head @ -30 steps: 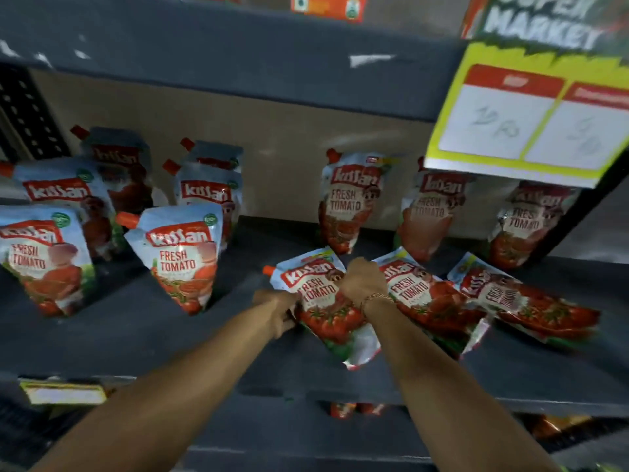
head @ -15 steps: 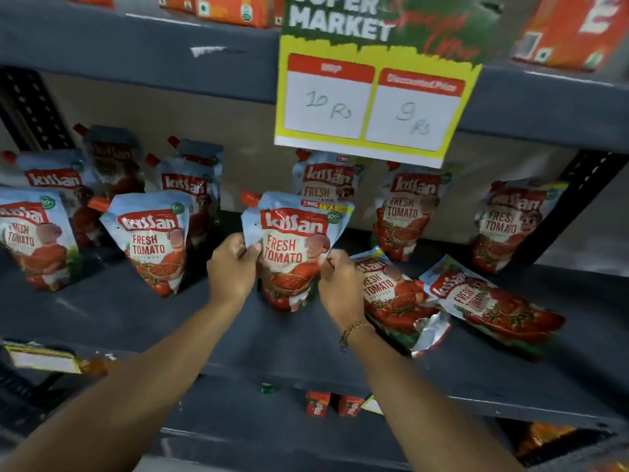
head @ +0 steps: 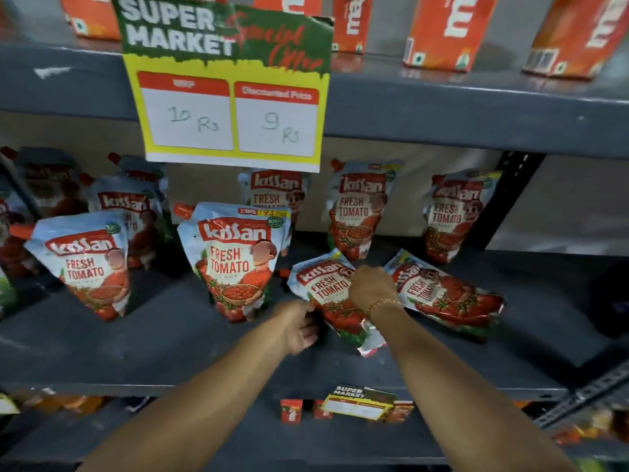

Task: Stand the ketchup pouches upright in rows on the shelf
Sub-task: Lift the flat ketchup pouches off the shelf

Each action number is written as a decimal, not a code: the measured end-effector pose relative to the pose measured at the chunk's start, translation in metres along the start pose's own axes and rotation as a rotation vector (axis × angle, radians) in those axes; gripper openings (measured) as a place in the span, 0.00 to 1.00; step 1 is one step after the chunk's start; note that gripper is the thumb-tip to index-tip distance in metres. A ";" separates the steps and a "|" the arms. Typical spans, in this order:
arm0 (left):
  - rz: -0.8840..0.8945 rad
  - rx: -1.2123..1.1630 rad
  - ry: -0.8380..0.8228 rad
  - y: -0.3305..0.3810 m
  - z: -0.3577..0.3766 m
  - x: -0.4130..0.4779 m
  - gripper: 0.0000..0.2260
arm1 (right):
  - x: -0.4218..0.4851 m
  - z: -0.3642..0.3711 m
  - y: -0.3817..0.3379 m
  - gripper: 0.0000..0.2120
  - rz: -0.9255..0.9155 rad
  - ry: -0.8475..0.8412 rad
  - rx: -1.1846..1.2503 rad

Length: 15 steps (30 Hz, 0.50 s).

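Note:
A ketchup pouch [head: 235, 260] stands upright at the middle front of the grey shelf [head: 143, 342], with no hand on it. Just right of it a second pouch [head: 323, 287] lies flat. My right hand [head: 371, 287] is closed on this pouch's upper right edge. My left hand [head: 299, 327] has its fingers apart at the pouch's lower left edge. Another pouch [head: 446, 294] lies flat further right. Upright pouches lean on the back wall [head: 275, 195] [head: 360, 206] [head: 456, 212], and more stand at the left [head: 85, 264] [head: 129, 206].
A yellow and green price sign [head: 231, 97] hangs from the upper shelf [head: 476, 110] over the back row. Orange cartons [head: 446, 28] stand above. A black upright post [head: 507, 199] bounds the shelf at the right. Small red boxes [head: 291, 410] sit on the shelf below.
Both hands lifted the pouch, stood it upright at the middle front and let go. They have moved right and down onto the flat pouch beside it. The view has tilted upward.

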State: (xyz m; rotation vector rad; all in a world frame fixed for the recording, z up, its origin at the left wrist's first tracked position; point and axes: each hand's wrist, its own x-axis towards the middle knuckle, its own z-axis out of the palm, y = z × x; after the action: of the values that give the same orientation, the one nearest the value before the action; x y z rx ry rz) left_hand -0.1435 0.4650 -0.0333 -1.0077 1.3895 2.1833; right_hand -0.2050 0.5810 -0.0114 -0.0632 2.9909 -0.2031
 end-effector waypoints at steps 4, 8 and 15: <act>0.055 -0.002 0.036 -0.001 0.009 0.014 0.18 | -0.003 0.004 0.007 0.16 0.116 0.007 0.193; 0.151 0.074 0.093 0.002 0.011 0.022 0.16 | -0.011 0.005 0.015 0.13 0.110 0.148 0.366; 0.661 0.175 0.092 0.027 0.019 0.006 0.03 | -0.025 0.013 0.015 0.09 0.025 0.777 0.758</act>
State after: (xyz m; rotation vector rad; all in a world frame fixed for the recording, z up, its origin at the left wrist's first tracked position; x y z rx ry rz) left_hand -0.1720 0.4696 -0.0159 -0.6441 2.1511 2.3975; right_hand -0.1785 0.5950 -0.0228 0.1758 3.3541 -1.6624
